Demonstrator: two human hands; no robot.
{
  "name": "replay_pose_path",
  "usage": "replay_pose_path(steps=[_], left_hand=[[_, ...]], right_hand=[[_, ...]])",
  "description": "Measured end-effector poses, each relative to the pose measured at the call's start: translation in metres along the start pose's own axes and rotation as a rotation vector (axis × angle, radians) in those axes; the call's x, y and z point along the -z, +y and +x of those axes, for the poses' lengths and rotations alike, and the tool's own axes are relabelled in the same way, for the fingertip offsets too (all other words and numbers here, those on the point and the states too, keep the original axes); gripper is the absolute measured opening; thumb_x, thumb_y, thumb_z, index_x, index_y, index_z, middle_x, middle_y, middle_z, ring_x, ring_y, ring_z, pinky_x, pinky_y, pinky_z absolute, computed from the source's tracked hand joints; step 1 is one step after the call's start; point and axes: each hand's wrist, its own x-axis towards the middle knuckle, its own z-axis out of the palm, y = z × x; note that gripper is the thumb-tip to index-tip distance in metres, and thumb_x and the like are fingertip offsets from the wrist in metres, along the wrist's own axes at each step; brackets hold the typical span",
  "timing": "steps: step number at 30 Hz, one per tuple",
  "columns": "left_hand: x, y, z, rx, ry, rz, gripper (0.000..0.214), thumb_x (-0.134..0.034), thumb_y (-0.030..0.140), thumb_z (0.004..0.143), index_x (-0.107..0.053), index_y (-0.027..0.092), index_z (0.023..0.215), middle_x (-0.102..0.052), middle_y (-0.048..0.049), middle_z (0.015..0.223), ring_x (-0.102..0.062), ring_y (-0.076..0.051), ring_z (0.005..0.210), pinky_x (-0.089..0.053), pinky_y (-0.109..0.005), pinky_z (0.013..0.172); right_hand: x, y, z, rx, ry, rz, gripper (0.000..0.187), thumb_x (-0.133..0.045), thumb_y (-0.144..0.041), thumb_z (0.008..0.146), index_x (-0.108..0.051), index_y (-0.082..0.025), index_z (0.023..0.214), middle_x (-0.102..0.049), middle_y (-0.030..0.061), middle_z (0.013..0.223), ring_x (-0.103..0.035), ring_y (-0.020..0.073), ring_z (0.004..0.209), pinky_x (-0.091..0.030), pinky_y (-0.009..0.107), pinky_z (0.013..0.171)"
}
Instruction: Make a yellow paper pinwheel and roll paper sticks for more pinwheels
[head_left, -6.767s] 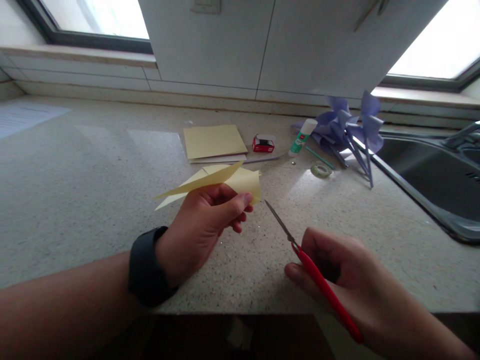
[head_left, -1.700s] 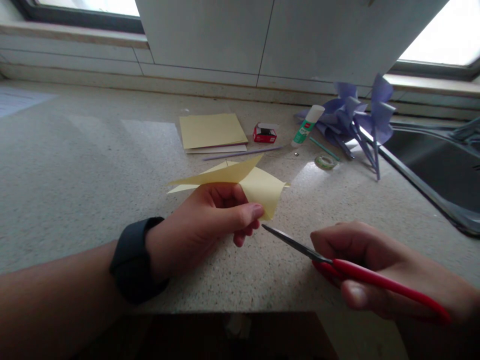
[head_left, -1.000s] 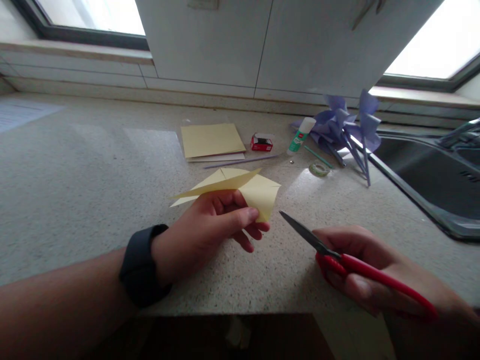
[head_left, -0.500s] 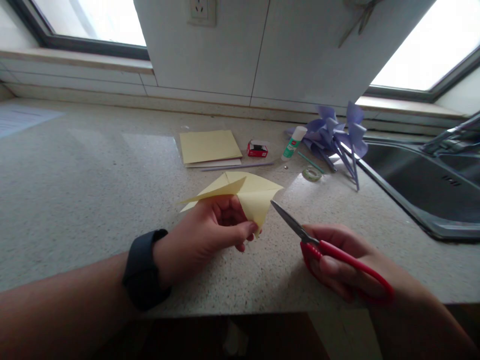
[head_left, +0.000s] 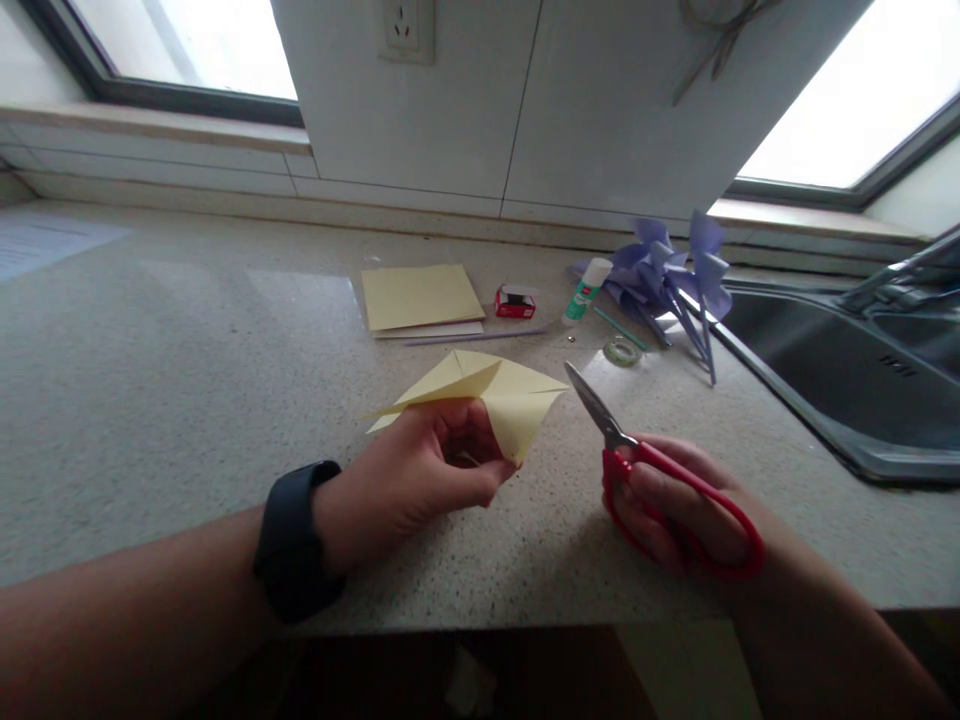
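Observation:
My left hand (head_left: 442, 460), with a dark watch on its wrist, pinches a sheet of yellow paper (head_left: 517, 385) by a lower corner. The sheet has slits running in from its corners, and its flaps stand apart. In my right hand (head_left: 690, 510) are red-handled scissors (head_left: 619, 440), their blades closed together and pointing up and left. The blade tip is close to the paper's right corner, with a small gap that I judge only roughly. Some fingers of my left hand are hidden under the sheet.
Behind the hands lie a stack of yellow paper (head_left: 424, 297), a purple stick (head_left: 476, 337), a small red box (head_left: 515, 303), a glue stick (head_left: 586, 292), a tape roll (head_left: 622, 351) and a green stick (head_left: 621, 328). Purple paper pinwheels (head_left: 660, 260) lie by the sink (head_left: 847, 390).
The scissors have swung to point more steeply upward, and their tip has shifted up and right. My left hand has moved slightly, still pinching the yellow paper.

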Motion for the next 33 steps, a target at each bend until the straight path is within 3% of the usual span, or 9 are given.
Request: replay_pose_path(steps=[9,13,17,22,26,33], left_hand=[[-0.002,0.007,-0.003,0.028,-0.026,-0.013,0.013,-0.071,0.013,0.083,-0.074,0.018,0.094,-0.067,0.0019,0.082,-0.053,-0.009,0.071,-0.041,-0.022,0.067],[-0.002,0.005,-0.002,0.02,-0.023,-0.013,0.013,-0.069,0.011,0.083,-0.073,0.019,0.092,-0.067,0.002,0.082,-0.053,-0.009,0.071,-0.041,-0.021,0.065],[-0.002,0.003,-0.001,-0.008,-0.056,-0.044,0.018,-0.069,0.009,0.083,-0.073,0.02,0.096,-0.068,0.0024,0.088,-0.055,-0.008,0.074,-0.042,-0.021,0.069],[-0.002,0.0,0.0,-0.054,-0.099,-0.015,0.025,-0.067,0.01,0.085,-0.072,0.022,0.106,-0.066,0.0018,0.093,-0.057,-0.01,0.082,-0.042,-0.023,0.075],[-0.002,-0.001,-0.002,-0.063,-0.132,0.023,0.022,-0.066,0.011,0.085,-0.069,0.022,0.104,-0.064,0.0012,0.093,-0.057,-0.012,0.086,-0.043,-0.027,0.081],[-0.003,0.004,-0.007,-0.016,-0.202,0.141,0.012,-0.065,0.017,0.083,-0.061,0.017,0.094,-0.059,-0.0013,0.09,-0.058,-0.017,0.088,-0.046,-0.034,0.083]], right_hand=[[-0.004,-0.003,0.002,0.032,0.085,0.012,0.046,-0.062,-0.058,0.089,-0.053,-0.021,0.064,-0.047,-0.0031,0.049,-0.039,0.0094,0.045,-0.022,0.027,0.044],[-0.001,0.002,0.006,0.033,0.232,0.055,0.047,-0.063,-0.059,0.087,-0.053,-0.022,0.061,-0.047,-0.0026,0.049,-0.037,0.0098,0.045,-0.024,0.027,0.044],[0.008,0.003,0.012,0.126,0.446,0.113,0.048,-0.064,-0.058,0.087,-0.053,-0.022,0.058,-0.047,-0.0018,0.05,-0.041,0.0099,0.046,-0.033,0.025,0.044],[0.019,-0.009,0.011,0.057,0.644,-0.075,0.044,-0.072,-0.065,0.079,-0.066,-0.021,0.075,-0.062,0.002,0.059,-0.051,0.0108,0.046,-0.035,0.021,0.036],[0.031,-0.019,0.015,0.019,0.649,-0.161,0.049,-0.076,-0.068,0.074,-0.065,-0.021,0.084,-0.073,0.0091,0.076,-0.062,0.0141,0.055,-0.038,0.019,0.036],[0.054,-0.032,0.048,-0.115,0.53,-0.224,0.046,-0.072,-0.061,0.083,-0.065,-0.016,0.087,-0.075,0.0117,0.078,-0.06,0.0108,0.051,-0.035,0.016,0.035]])
